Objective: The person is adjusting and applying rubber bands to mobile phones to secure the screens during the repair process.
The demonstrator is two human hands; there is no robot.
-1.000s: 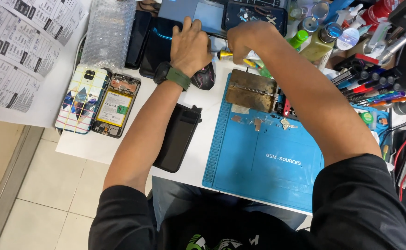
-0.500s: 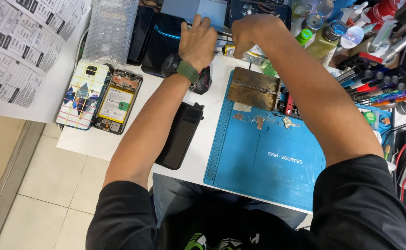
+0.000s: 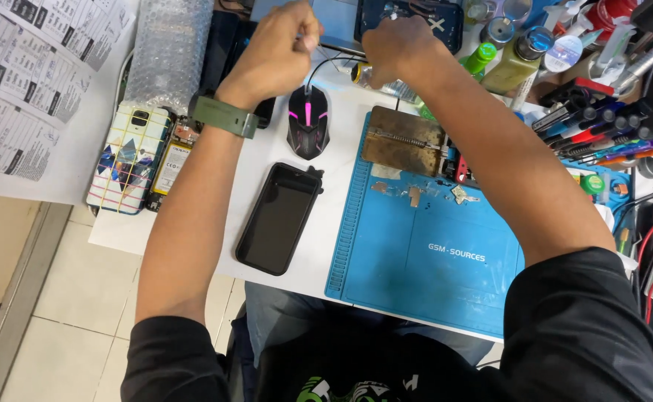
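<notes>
My left hand (image 3: 278, 48), with a green watch band (image 3: 226, 117) on the wrist, is curled into a fist at the far edge of the white desk (image 3: 341, 97). My right hand (image 3: 397, 45) is a fist too, a short gap to its right. I see nothing held in either. Just below the left hand sits a black mouse (image 3: 308, 123) with pink lights. A black phone (image 3: 278, 219) lies face up in front of it. A yellow-ended tool (image 3: 357, 73) lies under my right hand.
A blue repair mat (image 3: 430, 253) carries a brown metal plate (image 3: 403, 140) and small loose parts (image 3: 416, 193). At left lie a patterned phone case (image 3: 125, 160), an opened phone (image 3: 173, 164), bubble wrap (image 3: 168, 52) and printed sheets (image 3: 28, 82). Bottles (image 3: 516, 63) and pens (image 3: 602, 134) crowd the right.
My left hand has lifted and shifted left, uncovering the mouse it was over. The right hand stays near the desk's far edge, slightly higher.
</notes>
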